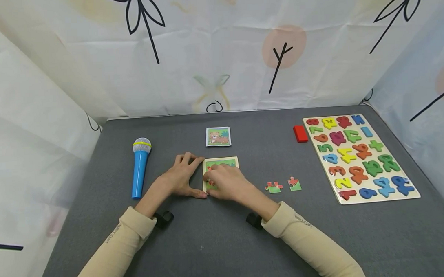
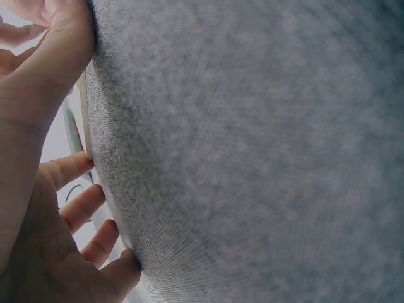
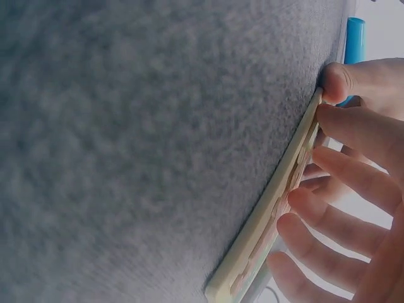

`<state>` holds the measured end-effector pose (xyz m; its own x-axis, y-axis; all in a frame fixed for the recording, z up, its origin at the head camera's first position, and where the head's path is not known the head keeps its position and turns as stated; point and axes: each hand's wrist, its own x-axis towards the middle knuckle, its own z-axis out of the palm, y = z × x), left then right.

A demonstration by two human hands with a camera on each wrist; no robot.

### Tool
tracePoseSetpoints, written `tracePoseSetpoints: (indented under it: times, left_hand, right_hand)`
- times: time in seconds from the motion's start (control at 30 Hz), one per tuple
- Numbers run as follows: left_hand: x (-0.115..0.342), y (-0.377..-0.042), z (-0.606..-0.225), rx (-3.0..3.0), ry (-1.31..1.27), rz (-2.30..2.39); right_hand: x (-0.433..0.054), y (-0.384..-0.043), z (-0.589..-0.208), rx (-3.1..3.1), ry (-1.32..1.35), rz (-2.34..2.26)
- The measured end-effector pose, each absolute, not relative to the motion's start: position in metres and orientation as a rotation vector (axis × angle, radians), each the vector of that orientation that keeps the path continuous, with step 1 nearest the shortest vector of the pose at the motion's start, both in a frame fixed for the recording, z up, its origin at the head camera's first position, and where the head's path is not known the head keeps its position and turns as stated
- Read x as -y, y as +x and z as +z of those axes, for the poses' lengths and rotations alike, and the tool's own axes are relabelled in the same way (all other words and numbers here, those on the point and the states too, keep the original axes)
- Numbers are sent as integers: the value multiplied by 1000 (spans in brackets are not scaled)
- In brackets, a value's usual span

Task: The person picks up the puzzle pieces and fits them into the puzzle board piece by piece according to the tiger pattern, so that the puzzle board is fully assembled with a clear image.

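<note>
A small square puzzle board (image 1: pixel 228 159) with a pale frame and a green picture lies flat between the hands. The left hand (image 1: pixel 181 176) stands at its left side with spread fingers, thumb at the near left corner and index finger at the far left one. Over the board reaches the right hand (image 1: pixel 227 181), its fingertips resting on the pieces and hiding much of the picture. In the right wrist view those fingers are spread and slightly bent along the board (image 3: pixel 265 208). Two loose red-and-green puzzle pieces (image 1: pixel 273 187) lie to the right.
Behind the board lies a small picture card (image 1: pixel 218 137). A blue toy microphone (image 1: pixel 139 170) is left of the left hand. At the right, a number puzzle board (image 1: pixel 334 159) bears several colourful numerals, with a red block (image 1: pixel 300 133) beside it. Printed cloth surrounds the grey table (image 1: pixel 211 245).
</note>
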<state>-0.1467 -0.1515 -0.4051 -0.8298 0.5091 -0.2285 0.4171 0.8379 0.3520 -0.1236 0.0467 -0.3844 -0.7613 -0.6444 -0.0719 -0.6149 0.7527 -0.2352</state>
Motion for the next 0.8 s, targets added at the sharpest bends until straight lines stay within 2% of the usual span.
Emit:
tracePoseSetpoints:
  times: [0.33, 0.8]
  left_hand:
    - [150, -148, -405, -2705, 687, 398]
    - [150, -147, -404, -2699, 682, 398]
  right_hand:
    - [-53, -125, -381, -2803, -883, -291]
    - [-54, -125, -383, -2816, -878, -287]
